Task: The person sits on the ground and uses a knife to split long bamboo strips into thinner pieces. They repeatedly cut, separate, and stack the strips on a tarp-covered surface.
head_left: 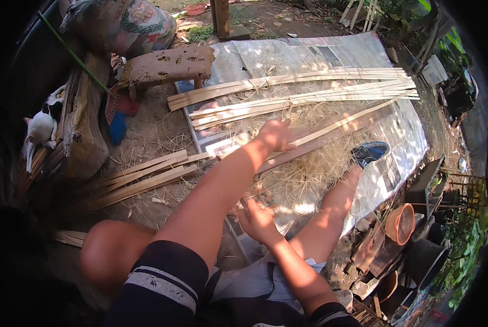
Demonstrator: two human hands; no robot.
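Clock directions are taken from the hand named, with 12 o'clock toward the upper edge of the view.

Left hand [275,134]: extended over the ground sheet [410,136], with the fingers partly bent. The workpiece, a single pale bamboo strip [358,115], meets this hand at its thumb side and runs from it toward 2 o'clock. Whether the fingers are closed around the strip cannot be determined.

Right hand [258,220]: positioned at 6 o'clock from the left hand, nearer the body and apart from the strip, which lies toward 1 o'clock. The fingers are curled; whether they enclose an object cannot be determined.

Support: a brown plank [309,145] lies beneath the strip and follows nearly the same line.

Surroundings: a heap of fine shavings [309,170] lies at 2 o'clock from the right hand. Two strip bundles, the near bundle [342,94] and the far bundle [309,77], cross the sheet at 12 to 2 o'clock from the left hand. Loose strips [151,180] lie on the soil at 8 o'clock from the left hand. A blue shoe [370,153] rests on the sheet just past 3 o'clock.
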